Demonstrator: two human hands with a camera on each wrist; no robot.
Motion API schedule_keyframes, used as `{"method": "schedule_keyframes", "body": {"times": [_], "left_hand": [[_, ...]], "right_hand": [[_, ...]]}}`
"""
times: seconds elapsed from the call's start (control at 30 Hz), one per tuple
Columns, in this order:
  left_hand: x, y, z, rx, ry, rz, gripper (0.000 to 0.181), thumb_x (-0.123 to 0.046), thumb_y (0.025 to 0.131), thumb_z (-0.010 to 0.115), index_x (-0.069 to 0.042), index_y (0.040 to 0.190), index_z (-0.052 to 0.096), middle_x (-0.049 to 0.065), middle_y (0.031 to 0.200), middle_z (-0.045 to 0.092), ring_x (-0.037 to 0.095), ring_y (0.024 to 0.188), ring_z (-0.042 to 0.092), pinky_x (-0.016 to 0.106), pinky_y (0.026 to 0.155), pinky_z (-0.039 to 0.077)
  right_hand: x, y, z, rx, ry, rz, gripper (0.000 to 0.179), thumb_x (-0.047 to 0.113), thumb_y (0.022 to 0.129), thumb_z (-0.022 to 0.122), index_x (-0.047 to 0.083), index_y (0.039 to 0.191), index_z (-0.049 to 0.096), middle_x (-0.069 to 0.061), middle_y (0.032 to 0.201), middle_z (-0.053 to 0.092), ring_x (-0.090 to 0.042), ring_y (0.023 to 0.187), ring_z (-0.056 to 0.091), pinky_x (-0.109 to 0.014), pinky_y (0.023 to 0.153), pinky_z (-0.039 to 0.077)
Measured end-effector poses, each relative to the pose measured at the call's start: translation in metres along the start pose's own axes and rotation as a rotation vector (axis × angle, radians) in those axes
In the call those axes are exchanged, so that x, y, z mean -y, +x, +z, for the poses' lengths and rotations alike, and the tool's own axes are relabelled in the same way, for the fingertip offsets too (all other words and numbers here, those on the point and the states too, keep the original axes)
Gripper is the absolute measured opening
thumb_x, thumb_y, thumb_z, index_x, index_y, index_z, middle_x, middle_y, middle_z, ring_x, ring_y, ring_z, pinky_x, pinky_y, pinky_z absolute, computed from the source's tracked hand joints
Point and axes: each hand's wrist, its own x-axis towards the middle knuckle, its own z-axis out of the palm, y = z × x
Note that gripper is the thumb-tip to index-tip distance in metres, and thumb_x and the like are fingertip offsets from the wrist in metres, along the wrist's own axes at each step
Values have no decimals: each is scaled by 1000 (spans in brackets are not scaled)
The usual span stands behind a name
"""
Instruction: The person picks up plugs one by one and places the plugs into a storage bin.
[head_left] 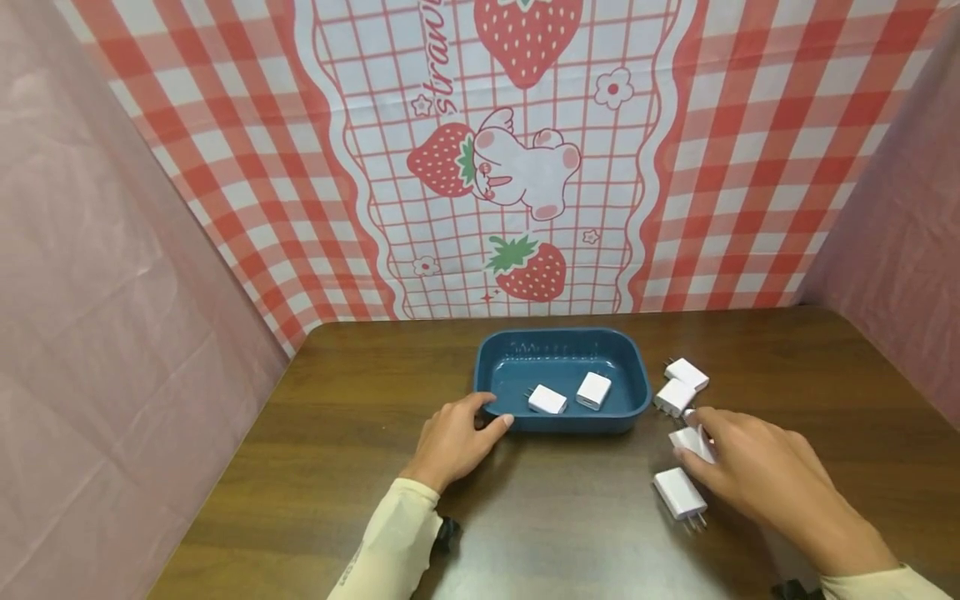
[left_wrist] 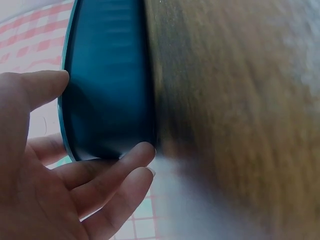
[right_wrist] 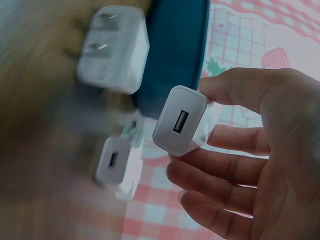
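A white USB wall charger (head_left: 694, 444) is pinched between the thumb and fingers of my right hand (head_left: 757, 460), over the table right of the blue tray (head_left: 562, 423). Its USB port faces the camera in the right wrist view, where the held charger (right_wrist: 180, 121) shows clearly. My left hand (head_left: 453, 437) grips the tray's near left corner. In the left wrist view the thumb of that hand (left_wrist: 37, 195) presses the rim and the fingers lie along the outer wall. Inside the tray lie two white chargers, one left (head_left: 547, 400) and one right (head_left: 593, 391).
Behind my right hand, two more chargers (head_left: 686, 375) (head_left: 675, 397) lie touching, close to the tray's right side. Nearer me lies another charger (head_left: 680, 493), prongs toward me. A strawberry-print cloth (head_left: 525, 167) hangs behind the brown table (head_left: 360, 417).
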Motion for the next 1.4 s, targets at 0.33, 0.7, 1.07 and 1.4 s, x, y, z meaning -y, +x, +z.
{"method": "schedule_keyframes", "body": {"times": [0.33, 0.7, 1.07, 1.4], "left_hand": [[3, -2, 0, 4, -25, -1, 57, -55, 94, 62, -14, 133, 65, 3, 126, 68, 24, 111, 65, 49, 91, 50], [2, 0, -1, 4, -20, 3, 57, -55, 94, 62, -14, 133, 64, 4, 127, 68, 25, 112, 65, 49, 92, 50], [3, 1, -1, 5, -15, 3, 56, -56, 94, 62, -15, 133, 65, 2, 127, 67, 24, 113, 64, 48, 92, 50], [2, 1, -3, 32, -12, -7, 56, -55, 95, 61, -16, 134, 64, 2, 127, 67, 22, 111, 64, 47, 91, 50]], "right_hand": [[34, 30, -9, -17, 38, -58, 36, 43, 85, 76, 18, 109, 68, 1, 90, 68, -14, 72, 59, -39, 51, 43], [43, 62, -29, -36, 68, -30, 40, 44, 86, 74, 12, 110, 68, 0, 86, 69, -13, 68, 58, -35, 52, 43], [69, 102, -15, -13, 123, -76, 43, 47, 86, 75, 9, 105, 65, -4, 88, 72, -12, 60, 55, -34, 53, 46], [115, 137, 15, 70, 61, -114, 41, 48, 91, 70, 10, 107, 66, 0, 86, 70, -11, 60, 56, -36, 56, 49]]}}
